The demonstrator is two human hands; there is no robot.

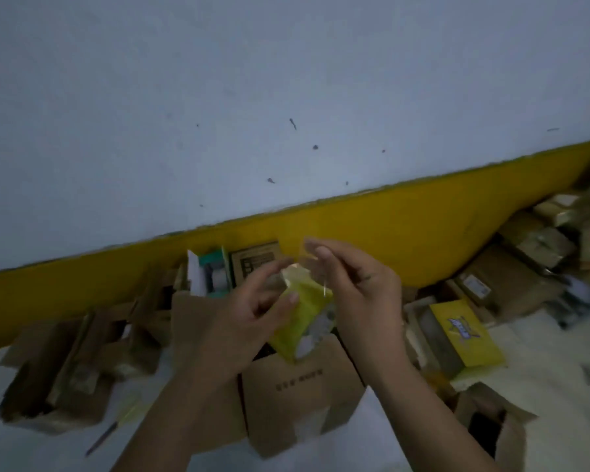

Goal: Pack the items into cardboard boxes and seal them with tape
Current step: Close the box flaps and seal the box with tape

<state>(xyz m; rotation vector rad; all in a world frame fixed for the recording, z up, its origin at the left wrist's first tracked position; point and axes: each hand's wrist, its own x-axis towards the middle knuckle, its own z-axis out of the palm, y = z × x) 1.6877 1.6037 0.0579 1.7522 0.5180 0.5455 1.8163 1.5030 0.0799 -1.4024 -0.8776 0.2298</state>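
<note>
Head view is dim and smeared by motion, so we read much of it only roughly. Our left hand (239, 311) grips a yellow packet (304, 315) from its left side, fingers (288, 298) curled onto its face, thumb hidden behind it. Our right hand (358, 287) is at the packet's top right corner, fingertips pressed together, seemingly pinching a clear film edge (307, 264) there; the film is too faint for us to be sure. The packet is held tilted above an open cardboard box (300, 393), whose interior is hidden by both hands and whose printed side is unreadable. White patches on the packet's lower part are blurred.

Further cardboard boxes (65, 366) crowd the left part of the floor, their contents dark. A second yellow box (464, 332) lies to the right, its label illegible, and another open box (491, 420) is cut off near the lower right corner. Along the wall's yellow band (389, 233) stand a white and green package (212, 274) and brown parcels (525, 253), all soft-edged. A thin dark pen-like object (101, 437) lies at lower left.
</note>
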